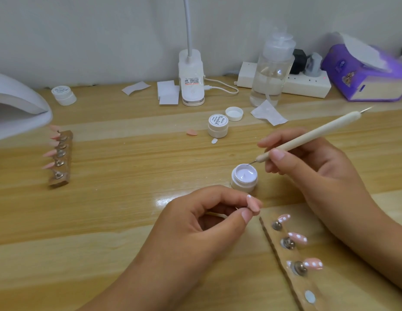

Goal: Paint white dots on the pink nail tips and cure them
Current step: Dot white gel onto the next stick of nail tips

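Near the front of the counter [128, 198], your left hand [195, 223] pinches 1 pink nail tip [253, 204] between thumb and forefinger, with the other fingers curled beneath. A white dot shows at the tip's upper end. Just behind it stands the open jar of white gel [244, 178]. Your right hand [307, 162] grips the dotting tool [307, 135] like a pen, fingers closed round its pale shaft. The tool's lower metal point sits at the jar's far rim; whether it touches the gel cannot be told from this view. Beside your right forearm lies a brown holder strip [274, 241] carrying 3 dotted tips [297, 237], each next to a metal stud. Well to the left, a second holder strip [60, 160] carries plain pink tips, and its far end lies just beside the white curing lamp [18, 104]. Farther back sit a closed jar [218, 125], a loose white lid [234, 113] just beside it, and 1 stray pink tip [192, 132] lying flat on the counter.
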Demonstrator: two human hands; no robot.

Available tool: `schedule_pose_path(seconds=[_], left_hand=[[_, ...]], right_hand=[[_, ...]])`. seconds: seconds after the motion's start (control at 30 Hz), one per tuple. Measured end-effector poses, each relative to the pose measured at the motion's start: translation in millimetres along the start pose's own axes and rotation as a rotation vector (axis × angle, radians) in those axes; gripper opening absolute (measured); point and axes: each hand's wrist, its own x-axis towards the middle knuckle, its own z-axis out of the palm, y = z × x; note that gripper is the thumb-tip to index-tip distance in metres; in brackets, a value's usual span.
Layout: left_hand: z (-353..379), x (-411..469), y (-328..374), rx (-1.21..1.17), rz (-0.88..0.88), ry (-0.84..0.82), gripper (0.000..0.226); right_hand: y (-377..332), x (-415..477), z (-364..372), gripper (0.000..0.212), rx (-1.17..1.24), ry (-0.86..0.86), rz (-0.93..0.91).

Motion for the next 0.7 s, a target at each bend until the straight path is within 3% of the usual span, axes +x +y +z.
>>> schedule_pose_path(seconds=[0.27,0.7], left_hand=[[-1.5,1.5,-0.5,-0.023,-0.006,-0.015,0.012],[-1.0,3.5,-0.3,-0.046,-0.003,0.007,0.014]], right_hand=[[-1.6,-2.3,-3.0,0.008,0.392,-0.028,0.063],[-3.9,-5.5,-1.6,0.022,0.381,-0.188,0.080]])
